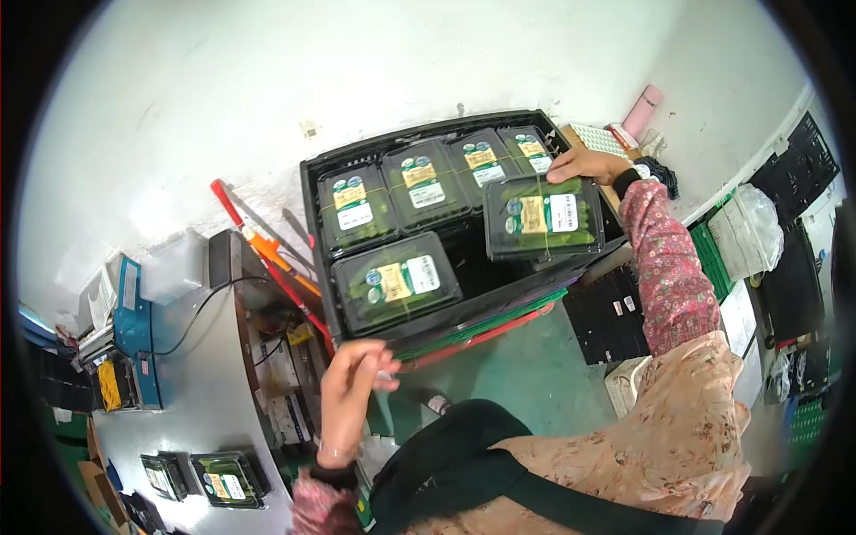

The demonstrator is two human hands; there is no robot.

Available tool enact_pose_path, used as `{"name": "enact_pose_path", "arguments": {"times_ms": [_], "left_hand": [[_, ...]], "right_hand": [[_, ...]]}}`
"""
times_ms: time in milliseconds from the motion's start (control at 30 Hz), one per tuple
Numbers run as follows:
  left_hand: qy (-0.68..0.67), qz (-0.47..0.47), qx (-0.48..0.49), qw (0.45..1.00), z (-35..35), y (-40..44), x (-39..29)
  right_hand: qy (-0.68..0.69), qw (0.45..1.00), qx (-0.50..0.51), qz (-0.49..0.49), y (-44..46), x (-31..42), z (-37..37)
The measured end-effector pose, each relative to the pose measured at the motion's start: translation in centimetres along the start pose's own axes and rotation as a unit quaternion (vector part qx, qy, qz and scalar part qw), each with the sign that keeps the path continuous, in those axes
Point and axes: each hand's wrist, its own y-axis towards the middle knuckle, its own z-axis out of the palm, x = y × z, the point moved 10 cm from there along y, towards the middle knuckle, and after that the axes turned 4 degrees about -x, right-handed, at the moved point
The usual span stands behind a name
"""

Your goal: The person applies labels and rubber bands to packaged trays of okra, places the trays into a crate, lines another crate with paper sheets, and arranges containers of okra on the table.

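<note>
My right hand (pixel 586 167) grips the upper edge of a clear-lidded pack of green vegetables (pixel 544 218), tilted over the right part of a black crate (pixel 312 205). Four labelled packs stand in a row along the crate's back, among them one at the left (pixel 354 207). Another pack (pixel 397 281) lies at the crate's front left. Below the crate's front left corner is my left hand (pixel 355 379), its fingers curled together; whether anything small is between them is too unclear to tell.
A metal table (pixel 196 357) at the left bears two more packs (pixel 229 480) and a blue machine (pixel 134 330). Red and orange poles (pixel 267 254) lean beside the crate. A pink bottle (pixel 642 111) stands behind its right corner. White and green baskets (pixel 736 236) are at the right.
</note>
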Motion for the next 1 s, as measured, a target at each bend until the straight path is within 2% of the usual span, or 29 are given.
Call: {"name": "enact_pose_path", "arguments": {"times_ms": [33,100,167,300,367,400,433,467,500,533,567,600,633,667,700,733,767,800,833,900,967,1000], "left_hand": [[0.001,-0.011,0.044,0.999,2.7,2.4,-0.5],[0.043,0.033,0.095,0.994,8.1,7.5,-1.7],[0.048,-0.014,0.125,0.991,12.6,13.6,1.9],[0.034,-0.225,0.14,0.964,20.4,19.4,9.4],[0.031,-0.313,0.234,0.92,24.9,19.8,13.8],[0.043,-0.308,0.261,0.914,26.4,19.5,15.1],[0.031,-0.286,0.248,0.925,27.4,19.0,14.4],[0.038,-0.263,0.253,0.93,28.1,19.4,15.2],[0.05,-0.247,0.299,0.92,28.8,19.4,15.2],[0.083,-0.252,0.244,0.933,28.2,19.6,15.1],[0.081,-0.222,0.236,0.943,27.8,19.4,13.5],[0.049,-0.169,0.272,0.946,29.2,20.0,15.0],[0.143,-0.114,0.248,0.951,28.5,20.2,14.4],[0.243,-0.068,0.221,0.942,28.0,20.0,12.1],[0.345,-0.031,0.198,0.917,27.4,19.8,10.5],[0.323,-0.002,0.135,0.937,25.9,19.3,9.0],[0.287,0.107,0.089,0.948,26.0,19.8,9.6],[0.26,0.217,0.042,0.94,25.8,19.7,10.3],[0.175,0.265,-0.025,0.948,22.4,17.5,7.6],[0.127,0.228,0.056,0.964,15.9,13.2,3.8],[0.013,0.017,0.092,0.996,8.6,7.9,3.4],[-0.05,0.045,0.039,0.997,4.6,5.8,4.3]], "right_hand": [[0.006,1.0,0.018,0.021,0.5,-0.4,0.0],[-0.008,0.998,0.054,0.023,2.4,-1.8,-0.3],[-0.038,0.996,0.053,0.055,3.2,-3.1,-0.8],[-0.137,0.989,0.034,0.049,3.4,-4.7,-1.7],[-0.239,0.971,0.007,0.019,3.5,-5.2,-2.2],[-0.32,0.944,-0.056,-0.06,2.9,-4.3,-2.7],[-0.375,0.907,-0.13,-0.137,2.5,-4.3,-3.4],[-0.499,0.825,-0.224,-0.143,0.4,-2.6,-3.3],[-0.471,0.802,-0.29,-0.225,-0.8,-2.9,-3.1],[-0.454,0.797,-0.283,-0.279,-2.2,-2.1,-1.9],[-0.341,0.885,-0.259,-0.182,-2.3,-3.6,-1.5],[-0.346,0.882,-0.268,-0.173,-3.1,-5.3,-0.7],[-0.447,0.816,-0.292,-0.22,-4.4,-4.6,0.8],[-0.439,0.788,-0.344,-0.261,-5.6,-5.5,0.7],[-0.393,0.793,-0.378,-0.27,-6.4,-6.5,0.4],[-0.309,0.824,-0.412,-0.235,-7.3,-6.7,0.3],[-0.24,0.86,-0.414,-0.176,-7.5,-7.8,0.3],[-0.167,0.872,-0.428,-0.165,-8.3,-4.9,3.1],[-0.099,0.88,-0.442,-0.145,-10.4,-1.6,7.1],[-0.038,0.886,-0.411,-0.211,-10.9,4.7,14.9],[0.052,0.908,-0.302,-0.284,-10.2,10.6,23.4],[0.079,0.912,-0.216,-0.34,-9.7,13.2,28.1]]}}
